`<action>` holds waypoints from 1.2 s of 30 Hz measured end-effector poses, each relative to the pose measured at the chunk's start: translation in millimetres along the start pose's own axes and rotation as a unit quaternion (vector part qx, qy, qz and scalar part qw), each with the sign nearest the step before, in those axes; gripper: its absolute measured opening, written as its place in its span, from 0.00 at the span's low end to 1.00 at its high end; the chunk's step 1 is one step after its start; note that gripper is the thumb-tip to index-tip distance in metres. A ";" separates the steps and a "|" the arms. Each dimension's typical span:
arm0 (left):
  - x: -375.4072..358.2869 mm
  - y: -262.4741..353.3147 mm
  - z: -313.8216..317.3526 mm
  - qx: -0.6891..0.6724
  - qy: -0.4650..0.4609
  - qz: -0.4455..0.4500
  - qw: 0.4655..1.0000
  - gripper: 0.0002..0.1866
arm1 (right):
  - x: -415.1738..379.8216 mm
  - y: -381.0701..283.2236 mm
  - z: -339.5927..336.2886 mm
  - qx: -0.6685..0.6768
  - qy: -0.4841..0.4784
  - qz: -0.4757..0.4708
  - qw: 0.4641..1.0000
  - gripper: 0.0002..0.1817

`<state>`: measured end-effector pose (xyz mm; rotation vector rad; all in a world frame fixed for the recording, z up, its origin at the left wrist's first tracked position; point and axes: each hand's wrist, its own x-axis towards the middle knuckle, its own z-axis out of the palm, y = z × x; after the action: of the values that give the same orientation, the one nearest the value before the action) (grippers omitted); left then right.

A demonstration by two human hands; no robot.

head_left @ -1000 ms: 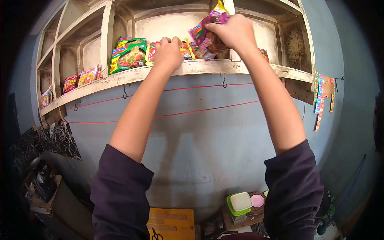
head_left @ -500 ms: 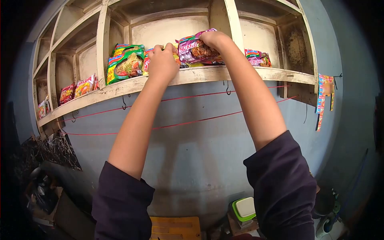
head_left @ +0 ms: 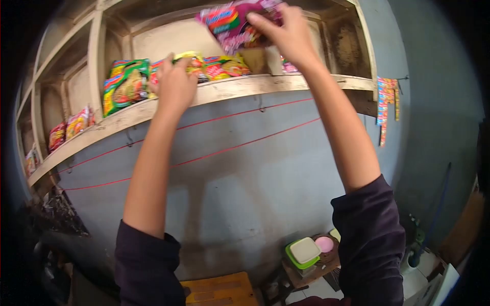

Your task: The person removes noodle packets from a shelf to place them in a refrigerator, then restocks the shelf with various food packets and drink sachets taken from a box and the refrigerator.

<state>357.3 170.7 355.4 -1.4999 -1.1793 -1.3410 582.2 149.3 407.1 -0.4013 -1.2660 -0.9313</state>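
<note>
A purple instant noodle packet (head_left: 240, 23) is held up in front of the shelf by my right hand (head_left: 291, 38), thumb on its front; it is blurred by motion. My left hand (head_left: 176, 84) reaches to the shelf edge with its fingers apart, touching the row of noodle packets there. Behind its fingers stands a yellow noodle packet (head_left: 194, 61), partly hidden. A green noodle packet (head_left: 126, 86) leans upright left of that hand. Red and yellow packets (head_left: 224, 67) lie to the right of it.
The worn wooden shelf (head_left: 229, 86) has upright dividers and a raised front lip. Red strings (head_left: 245, 146) and hooks hang below it. More packets (head_left: 79, 122) stand in the left compartment. Sachet strips (head_left: 383, 112) hang at right. Below are a lidded green container (head_left: 303, 252) and an orange wooden surface (head_left: 219, 290).
My right hand has lifted the purple noodle packet up off the row, uncovering red and yellow packets. My left hand stays at the row. The view has shifted to the right.
</note>
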 end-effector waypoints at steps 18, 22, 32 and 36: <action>68.2 206.3 128.9 -0.176 -0.242 0.162 0.940 0.16 | -26.5 266.3 1.8 -0.053 -0.319 0.467 0.823 0.32; 81.3 210.6 151.6 -0.089 -0.381 0.125 0.912 0.23 | -24.5 285.1 10.0 -0.054 -0.428 0.312 0.846 0.28; 61.2 214.4 102.2 0.008 0.097 0.218 0.971 0.12 | -26.1 229.4 -53.4 0.076 -0.064 0.222 0.970 0.09; -71.4 219.5 31.5 -0.036 0.182 0.151 0.971 0.07 | -98.2 203.1 -120.0 0.086 -0.001 0.004 0.996 0.16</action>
<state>576.8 134.7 286.1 -1.3446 -0.6500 -1.3827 814.2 219.2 325.9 -0.2725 -1.3347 -0.8087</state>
